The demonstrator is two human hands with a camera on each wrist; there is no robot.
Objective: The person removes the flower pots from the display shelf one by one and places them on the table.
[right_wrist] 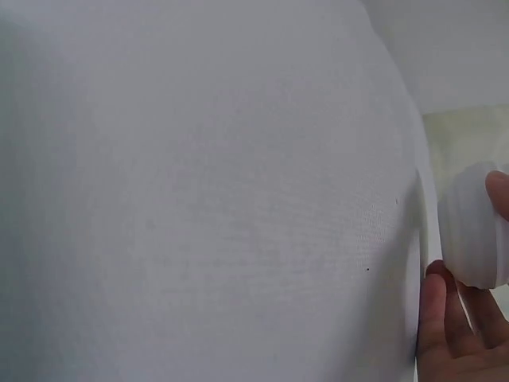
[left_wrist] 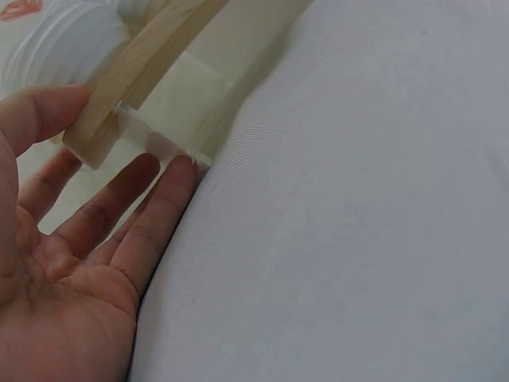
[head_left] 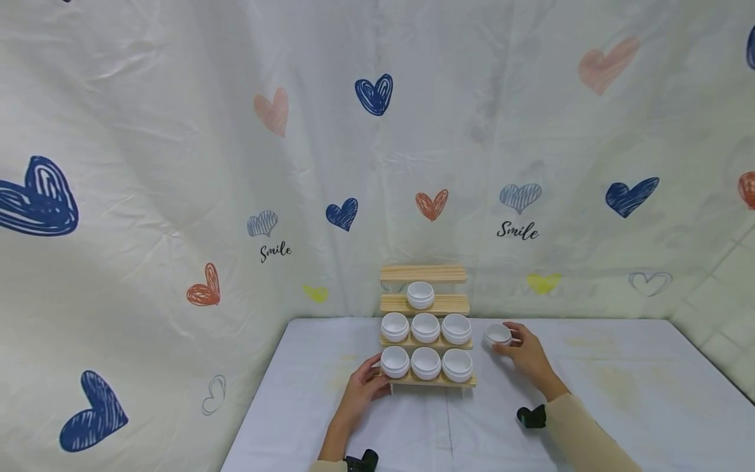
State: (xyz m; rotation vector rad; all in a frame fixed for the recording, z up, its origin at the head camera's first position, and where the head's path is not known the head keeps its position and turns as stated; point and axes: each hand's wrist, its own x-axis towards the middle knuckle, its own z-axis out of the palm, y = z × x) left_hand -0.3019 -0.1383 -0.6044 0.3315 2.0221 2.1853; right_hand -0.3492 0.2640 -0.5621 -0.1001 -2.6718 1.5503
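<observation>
A tiered wooden stand (head_left: 423, 274) with small white bowls on its steps stands at the back of the table. My left hand (head_left: 361, 393) holds the left end of its lowest step. Close up in the left wrist view, the thumb lies on the wooden plank (left_wrist: 147, 68) and the fingers reach below it, by a clear support (left_wrist: 147, 131). To the right of the stand, my right hand (head_left: 527, 357) grips a small white bowl (head_left: 497, 335) by its right side. The right wrist view shows this bowl's ribbed wall (right_wrist: 469, 227) between thumb and fingers.
Three bowls line the lowest step (head_left: 433, 383), three more the step above, and a single bowl (head_left: 421, 295) sits higher up. A white cloth covers the table (head_left: 590, 393). Behind it hangs a pale curtain (head_left: 460, 144) printed with hearts.
</observation>
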